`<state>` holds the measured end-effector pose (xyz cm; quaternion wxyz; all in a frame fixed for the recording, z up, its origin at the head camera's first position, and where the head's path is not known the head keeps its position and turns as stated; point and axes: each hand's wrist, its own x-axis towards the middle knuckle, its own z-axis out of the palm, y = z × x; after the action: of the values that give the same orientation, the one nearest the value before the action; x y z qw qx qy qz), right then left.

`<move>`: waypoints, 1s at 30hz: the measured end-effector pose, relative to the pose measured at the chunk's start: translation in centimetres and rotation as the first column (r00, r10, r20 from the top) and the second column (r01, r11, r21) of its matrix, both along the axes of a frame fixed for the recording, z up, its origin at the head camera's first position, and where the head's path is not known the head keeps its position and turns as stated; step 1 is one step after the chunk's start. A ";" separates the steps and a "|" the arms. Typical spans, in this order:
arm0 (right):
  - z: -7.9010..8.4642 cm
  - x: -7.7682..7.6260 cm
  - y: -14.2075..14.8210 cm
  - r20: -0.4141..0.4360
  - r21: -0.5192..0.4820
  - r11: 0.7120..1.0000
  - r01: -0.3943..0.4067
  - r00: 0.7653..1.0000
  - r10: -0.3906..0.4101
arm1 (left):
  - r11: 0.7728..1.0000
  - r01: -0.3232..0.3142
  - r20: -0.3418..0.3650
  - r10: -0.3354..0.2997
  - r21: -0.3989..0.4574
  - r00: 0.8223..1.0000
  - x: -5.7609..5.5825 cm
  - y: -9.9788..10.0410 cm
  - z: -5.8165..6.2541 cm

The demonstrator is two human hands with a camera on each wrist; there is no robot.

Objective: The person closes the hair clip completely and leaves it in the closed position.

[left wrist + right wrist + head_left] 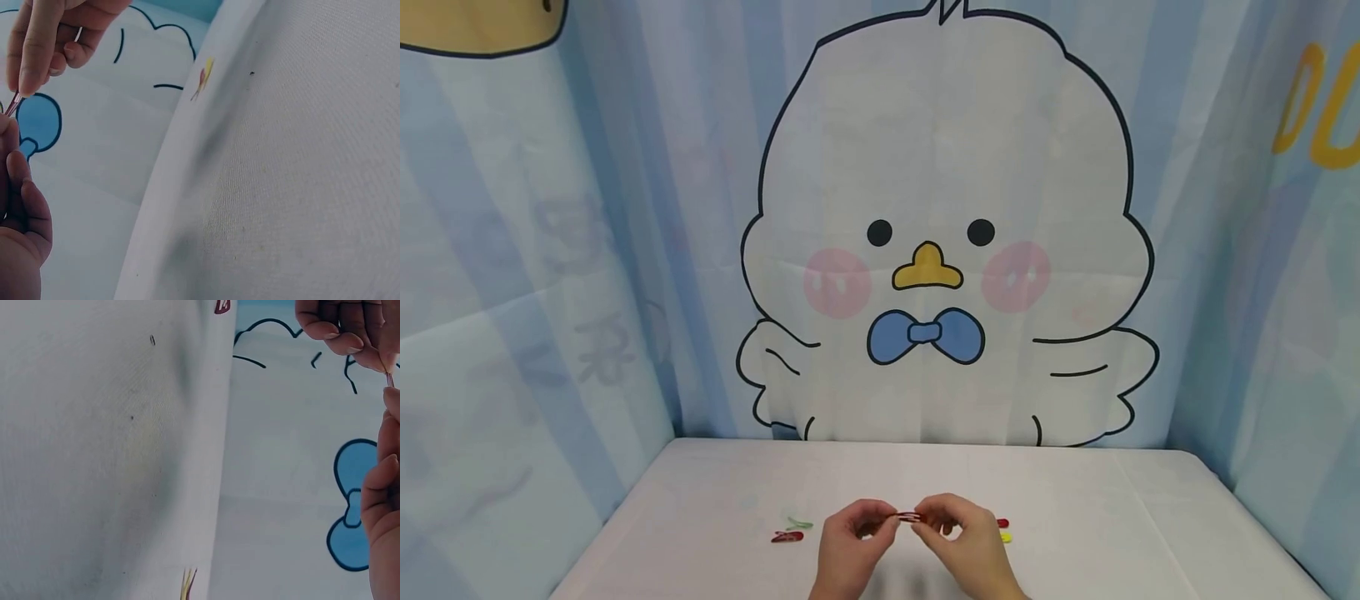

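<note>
Above the table, in front of me, a thin dark-red snap hair clip (pixel 909 517) spans the gap between my two hands. My left hand (pixel 853 542) pinches one end of it between thumb and forefinger. The other end is in the pinch of my right hand (pixel 966 537). Both wrist views show the fingertips meeting at the clip, with the left wrist view giving a sliver of its red edge (pixel 12 103). The fingertips cover much of the clip.
To the left on the white table (pixel 1097 500) lie a red hair clip (pixel 787 537) and a green hair clip (pixel 799 524). At the right, partly behind my right hand, are another red clip (pixel 1003 523) and a yellow clip (pixel 1007 537). A printed curtain (pixel 925 400) hangs behind.
</note>
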<state>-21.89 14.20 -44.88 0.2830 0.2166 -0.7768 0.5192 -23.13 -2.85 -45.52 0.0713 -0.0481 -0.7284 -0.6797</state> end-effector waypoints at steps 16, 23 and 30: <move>-0.5 -0.5 0.5 -0.103 0.062 0.998 -0.004 0.995 0.010 | 0.997 0.068 -0.020 -0.069 -0.023 0.997 0.0 -0.3 0.0; -0.4 -0.6 0.7 -0.070 0.069 0.997 -0.019 0.997 0.024 | 0.994 0.087 -0.058 -0.091 -0.067 0.994 -0.2 -0.6 0.1; 0.1 -0.2 0.9 -0.006 0.054 0.998 -0.017 1.000 0.017 | 0.990 0.102 -0.067 -0.108 -0.099 0.992 -0.4 -1.2 0.2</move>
<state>-22.08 15.09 -44.78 0.2752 0.2324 -0.7878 0.4996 -23.53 -4.06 -45.32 0.0593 -0.1142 -0.7533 -0.6449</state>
